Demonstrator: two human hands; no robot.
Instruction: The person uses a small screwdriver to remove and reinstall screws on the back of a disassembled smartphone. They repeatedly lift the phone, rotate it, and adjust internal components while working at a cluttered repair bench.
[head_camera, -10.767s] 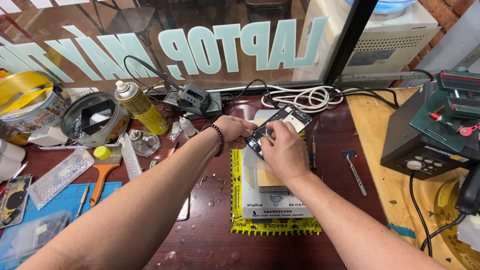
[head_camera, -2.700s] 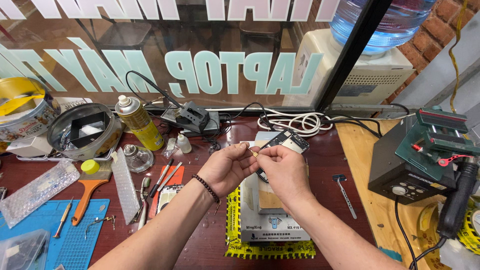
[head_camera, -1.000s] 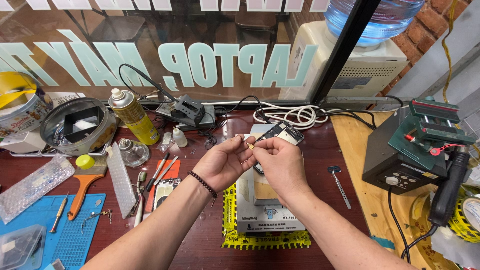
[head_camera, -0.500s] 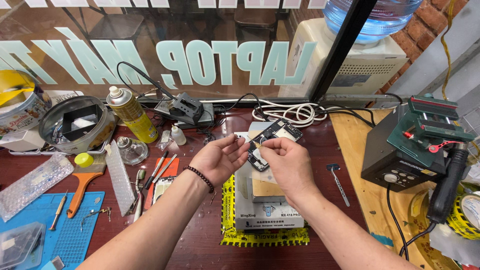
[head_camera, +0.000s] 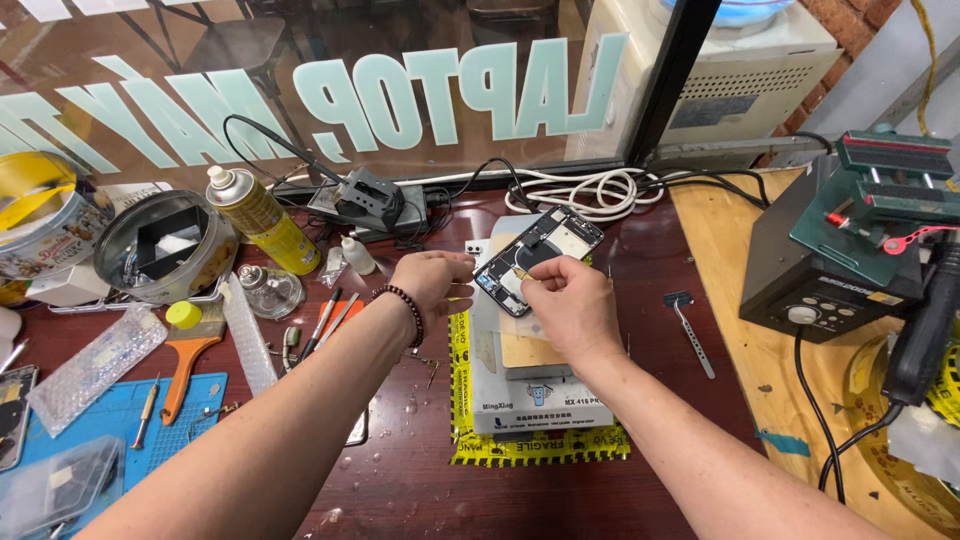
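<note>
Both hands meet over an opened phone, which lies tilted on a grey heating pad with its bare insides facing up. The left hand is loosely curled, fingertips touching the phone's lower left edge; whether it pinches anything there cannot be told. The right hand covers the phone's lower right part, thumb and forefinger drawn together on its inside, though whatever small piece they may grip is too small to make out. A bead bracelet circles the left wrist. Under the pad, below both hands, lies a yellow mat. Left of the left hand stand a yellow spray can, a small glass bottle and a round tin; further left lie an orange-handled scraper and a blue mat. Right of the right hand a small metal tool lies on the table, and beyond it stands a dark station. Past the hands, white cable is coiled beside the window.
</note>
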